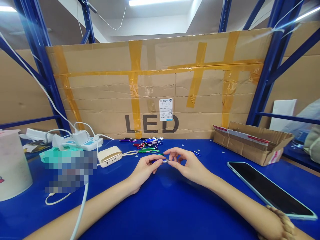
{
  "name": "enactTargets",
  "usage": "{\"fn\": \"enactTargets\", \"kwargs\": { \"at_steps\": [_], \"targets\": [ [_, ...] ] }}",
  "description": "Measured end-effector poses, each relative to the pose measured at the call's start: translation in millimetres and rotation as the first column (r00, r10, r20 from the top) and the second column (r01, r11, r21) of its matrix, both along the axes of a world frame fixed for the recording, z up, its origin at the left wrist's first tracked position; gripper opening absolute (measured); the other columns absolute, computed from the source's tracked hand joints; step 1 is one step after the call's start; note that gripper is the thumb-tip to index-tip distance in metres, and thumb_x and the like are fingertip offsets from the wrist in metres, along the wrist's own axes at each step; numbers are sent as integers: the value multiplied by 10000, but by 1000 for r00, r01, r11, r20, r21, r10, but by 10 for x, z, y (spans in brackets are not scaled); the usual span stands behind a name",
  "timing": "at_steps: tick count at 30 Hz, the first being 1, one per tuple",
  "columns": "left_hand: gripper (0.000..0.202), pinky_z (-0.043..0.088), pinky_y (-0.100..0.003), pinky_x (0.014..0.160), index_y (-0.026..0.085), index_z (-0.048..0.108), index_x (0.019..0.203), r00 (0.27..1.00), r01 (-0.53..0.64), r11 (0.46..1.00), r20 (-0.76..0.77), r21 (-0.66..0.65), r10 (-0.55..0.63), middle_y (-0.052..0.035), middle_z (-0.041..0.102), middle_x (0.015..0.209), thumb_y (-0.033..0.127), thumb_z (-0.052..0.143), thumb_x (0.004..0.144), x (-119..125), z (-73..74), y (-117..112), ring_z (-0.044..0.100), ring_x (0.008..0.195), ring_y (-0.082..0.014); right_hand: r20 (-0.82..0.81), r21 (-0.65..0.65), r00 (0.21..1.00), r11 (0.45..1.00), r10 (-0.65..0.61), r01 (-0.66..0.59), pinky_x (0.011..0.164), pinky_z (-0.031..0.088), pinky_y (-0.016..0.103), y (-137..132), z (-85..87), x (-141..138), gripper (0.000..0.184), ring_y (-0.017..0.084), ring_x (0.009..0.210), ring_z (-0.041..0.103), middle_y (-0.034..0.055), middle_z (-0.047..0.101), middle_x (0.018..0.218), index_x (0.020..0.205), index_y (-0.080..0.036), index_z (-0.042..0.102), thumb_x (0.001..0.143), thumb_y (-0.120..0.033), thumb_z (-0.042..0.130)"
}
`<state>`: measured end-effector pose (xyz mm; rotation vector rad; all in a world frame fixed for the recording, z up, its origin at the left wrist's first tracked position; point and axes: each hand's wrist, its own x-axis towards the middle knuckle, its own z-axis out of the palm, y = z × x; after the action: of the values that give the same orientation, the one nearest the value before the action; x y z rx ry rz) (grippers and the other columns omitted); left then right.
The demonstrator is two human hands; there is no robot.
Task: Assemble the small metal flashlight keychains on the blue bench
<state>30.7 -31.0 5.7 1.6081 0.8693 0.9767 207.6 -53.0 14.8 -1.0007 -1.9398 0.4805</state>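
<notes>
Over the blue table, my left hand (144, 168) and my right hand (187, 164) meet fingertip to fingertip. Between them is a small silvery piece (165, 161), too small to make out fully. The left thumb and index finger pinch one end of it. At the other end the right thumb and fingers are closed on it, the remaining fingers curled. Just beyond the hands lies a pile of slim pens (147, 144) in purple, blue, red and black, with green pens (148, 151) nearest. One blue pen-like piece (196, 153) lies apart, right of the pile.
On the left are a white bucket (15, 166), a power strip (93, 143), a cream power bank (110, 156) and white cables. A black-screened tablet (270, 188) and an open cardboard box (250, 143) are on the right. Tall taped cardboard (107, 96) closes the back.
</notes>
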Motion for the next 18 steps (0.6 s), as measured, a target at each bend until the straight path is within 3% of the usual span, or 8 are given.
{"fn": "enactTargets", "kwargs": {
  "at_steps": [6,9,11,14,18],
  "targets": [
    [263,326,-220,548,156,705,908,998,19,996,-53,89,-14,-29,593,816,321,632,716,-23,0,12,415,577,-91,-111,-244,994,970,-18,-10,567,439,238,50,-23,50,367,109,584,563,3,643,684,1021,-167,597,683,-297,659],
    [208,341,-219,561,171,717,888,997,22,991,-70,130,-13,-31,591,838,268,625,728,-39,12,-8,429,599,-94,-150,-328,989,944,-5,-45,586,467,242,75,-54,77,348,122,612,590,18,658,670,934,-146,643,639,-324,692],
    [203,359,-220,566,172,718,893,997,29,992,-78,126,-19,-34,587,828,254,618,737,-45,22,-29,438,605,-96,-141,-388,990,921,-28,-29,511,462,221,78,-68,76,311,117,579,579,30,657,656,856,-134,670,621,-335,699],
    [230,389,-220,558,169,711,925,996,36,994,-81,104,-27,-45,584,855,247,635,722,-40,29,-53,461,629,-103,-145,-437,987,900,-65,-5,414,441,195,66,-76,50,269,107,531,554,39,647,628,752,-119,682,624,-356,688],
    [270,410,-219,529,160,704,956,996,35,996,-88,82,-27,-53,578,873,238,649,703,-16,14,-71,471,621,-103,-193,-461,979,887,-61,-35,398,456,182,45,-69,15,290,95,519,557,39,644,625,671,-117,659,627,-403,684]
  ]
}}
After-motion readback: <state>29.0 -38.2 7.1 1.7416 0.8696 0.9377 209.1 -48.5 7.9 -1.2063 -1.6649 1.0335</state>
